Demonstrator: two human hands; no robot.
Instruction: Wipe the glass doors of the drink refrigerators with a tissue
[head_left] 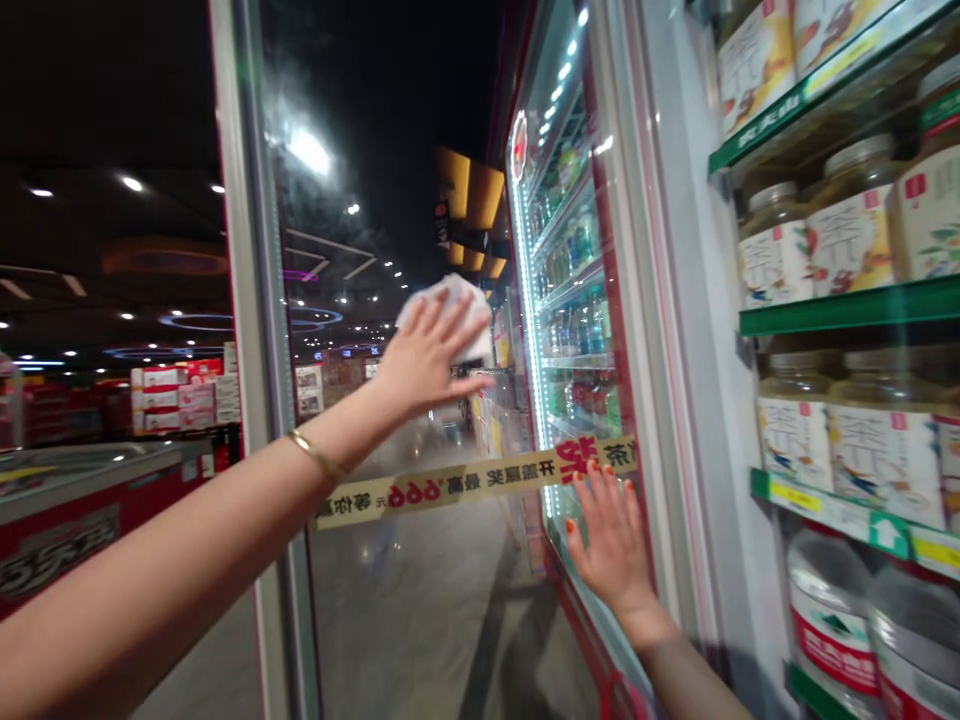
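Observation:
An open glass fridge door (420,560) stands in front of me, fogged in its upper part. My left hand (424,355) presses a white cloth (461,305) flat against the glass, fingers stretched out over it. A thin gold bangle sits on that wrist. My right hand (611,535) lies flat and spread on the lower right of the glass, beside the door's red edge. A yellow paper strip (450,490) with red print runs across the door between the two hands.
Fridge shelves (855,305) at right hold labelled jars above and large water bottles (840,620) below. More lit fridge doors (570,290) run down the aisle. A red chest freezer (82,500) and stacked boxes stand at left.

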